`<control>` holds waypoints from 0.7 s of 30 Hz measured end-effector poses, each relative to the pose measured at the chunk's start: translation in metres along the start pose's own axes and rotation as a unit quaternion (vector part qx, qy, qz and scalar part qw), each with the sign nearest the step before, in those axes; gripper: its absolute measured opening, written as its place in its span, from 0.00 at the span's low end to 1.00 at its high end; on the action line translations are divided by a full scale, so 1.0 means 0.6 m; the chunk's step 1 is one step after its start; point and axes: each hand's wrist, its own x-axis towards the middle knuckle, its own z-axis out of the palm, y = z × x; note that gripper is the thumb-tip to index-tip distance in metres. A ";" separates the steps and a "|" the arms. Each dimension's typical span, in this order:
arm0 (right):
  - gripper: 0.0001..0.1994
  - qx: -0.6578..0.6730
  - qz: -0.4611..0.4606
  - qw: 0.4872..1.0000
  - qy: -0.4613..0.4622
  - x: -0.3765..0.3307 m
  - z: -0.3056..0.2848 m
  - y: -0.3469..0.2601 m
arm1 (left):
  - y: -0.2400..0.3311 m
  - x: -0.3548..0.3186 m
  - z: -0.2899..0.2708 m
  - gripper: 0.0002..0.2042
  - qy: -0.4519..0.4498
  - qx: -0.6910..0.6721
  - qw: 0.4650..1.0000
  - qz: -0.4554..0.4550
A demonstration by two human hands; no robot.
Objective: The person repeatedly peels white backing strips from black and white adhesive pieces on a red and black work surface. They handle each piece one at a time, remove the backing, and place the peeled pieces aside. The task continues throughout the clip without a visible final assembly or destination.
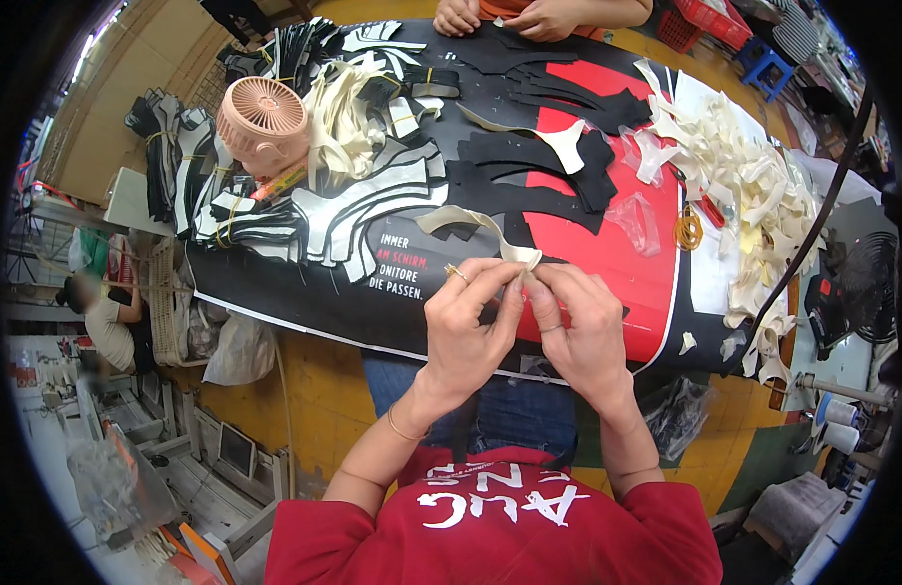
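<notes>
Cream-coloured backing strip (470, 222) is the piece in hand: one end is pinched at the fingertips of both hands just above the near table edge, and the rest arcs up and away from the fingers to lie on the black cut pieces (529, 161) beyond. The left hand (463, 327) has thumb and forefinger closed on the strip's end, a ring showing on one finger; the right hand (580, 336) meets it from the other side, its fingertips also pressed shut on that same end, so the two pinches touch. It looks like a peeling or separating step, and done well it would want the nails working only at the very edge, the pull kept slow and in line with the strip so it does not tear or curl, and the loose length left resting on the table (392, 322) instead of dangling. Counted: two hands on one strip; one pink round fan (263, 119) beyond and left of the fingers; one heap of peeled cream scraps (739, 171) to their right, too tangled to count; one yellow rubber band (687, 232) beside that heap. Black-and-white cut pieces (363, 200) lie in several bundles left of the fingers. Another person's hands (500, 17), two of them, rest at the far edge.
</notes>
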 end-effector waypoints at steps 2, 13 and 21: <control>0.07 0.022 0.019 1.000 -0.005 0.000 0.001 0.001 | -0.002 -0.001 0.000 0.07 0.001 0.010 1.000 0.012; 0.10 0.208 0.109 0.972 -0.016 0.015 0.005 0.018 | -0.015 -0.013 -0.014 0.06 0.037 -0.272 0.949 -0.155; 0.12 0.311 0.155 0.934 0.086 0.068 -0.036 0.089 | -0.035 0.040 -0.082 0.08 0.228 -0.422 0.865 -0.146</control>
